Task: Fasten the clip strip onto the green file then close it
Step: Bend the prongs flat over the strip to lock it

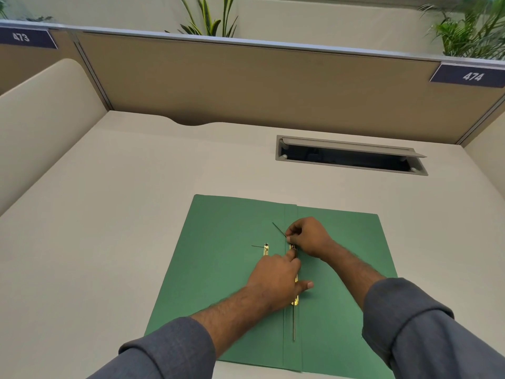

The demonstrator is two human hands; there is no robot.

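While the file (224, 269) lay open on the desk (109, 201), your left hand (276, 280) pressed the strip (295, 299) flat on its spine and your right hand (308, 236) pinched the 12 o'clock prong (278, 229); a slip risked bending that prong or shifting the strip.

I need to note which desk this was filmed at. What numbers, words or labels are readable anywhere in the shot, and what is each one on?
"473": white digits on a dark blue tag at the top of the partition, far left.
"474": white digits on a matching dark blue tag at the top of the partition, far right.
No text shows on the green file, the brass clip strip or the desk.
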